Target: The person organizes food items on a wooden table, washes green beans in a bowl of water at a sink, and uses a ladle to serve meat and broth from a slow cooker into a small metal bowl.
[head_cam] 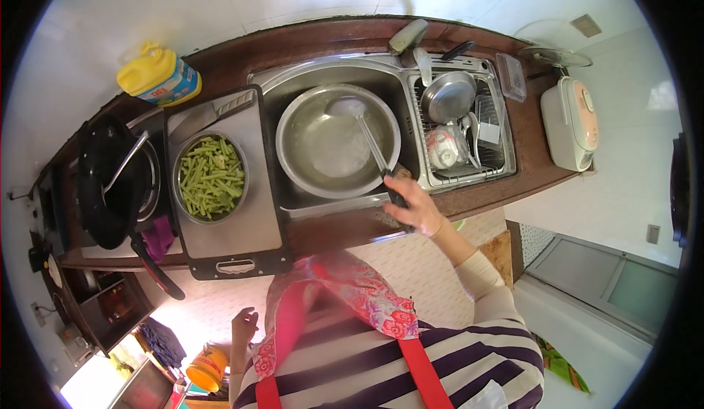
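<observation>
My right hand point(416, 206) grips the black handle of a metal ladle or turner point(371, 137). Its head dips into the water of a wide stainless steel basin point(283, 159). That basin stands in the larger bowl of the sink point(404, 87). Low at my left side hangs my left hand point(245, 324), fingers loosely curled, with nothing seen in it. Left of the sink, a steel bowl point(246, 164) of cut green beans point(212, 178) rests on a black-edged cutting board point(258, 233). A cleaver point(212, 113) lies at the board's far end.
A black wok point(102, 211) with a metal utensil in it sits tilted at left, its handle overhanging the counter edge. A yellow jug point(159, 79) stands behind. Dishes fill the rack point(459, 175) in the right sink bowl; a rice cooker point(569, 123) is farther right.
</observation>
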{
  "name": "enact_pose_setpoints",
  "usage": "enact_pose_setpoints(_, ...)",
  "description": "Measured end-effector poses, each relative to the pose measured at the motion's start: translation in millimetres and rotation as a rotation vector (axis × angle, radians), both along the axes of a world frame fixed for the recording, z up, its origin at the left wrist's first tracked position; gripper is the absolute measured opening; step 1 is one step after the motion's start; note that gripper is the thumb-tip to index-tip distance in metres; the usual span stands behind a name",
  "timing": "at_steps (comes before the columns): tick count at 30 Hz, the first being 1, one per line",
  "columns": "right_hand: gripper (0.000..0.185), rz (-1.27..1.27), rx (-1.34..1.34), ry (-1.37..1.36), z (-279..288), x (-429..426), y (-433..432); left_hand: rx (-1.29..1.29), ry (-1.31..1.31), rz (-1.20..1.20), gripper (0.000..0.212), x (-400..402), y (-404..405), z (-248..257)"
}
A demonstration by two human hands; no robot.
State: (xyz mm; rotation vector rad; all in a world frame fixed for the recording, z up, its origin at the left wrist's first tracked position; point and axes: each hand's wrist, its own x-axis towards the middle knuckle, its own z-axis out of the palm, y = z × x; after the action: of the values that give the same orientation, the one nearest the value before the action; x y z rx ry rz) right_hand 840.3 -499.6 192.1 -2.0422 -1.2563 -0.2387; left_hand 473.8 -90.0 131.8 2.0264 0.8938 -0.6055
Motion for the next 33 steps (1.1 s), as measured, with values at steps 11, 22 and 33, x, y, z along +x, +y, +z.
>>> enact_pose_setpoints(11,0.040,-0.135,0.047,-0.058,70,-23,3,-0.018,0.046,0.018,0.027,-6,-5,3)
enact_pose_setpoints(22,0.028,0.062,-0.057,-0.090,57,10,23,-0.005,-0.002,0.237,0.026,-63,-34,-1)
enact_pose_setpoints(33,0.031,0.104,-0.263,-0.117,59,-13,39,0.112,-0.105,0.025,0.027,-63,8,-4)
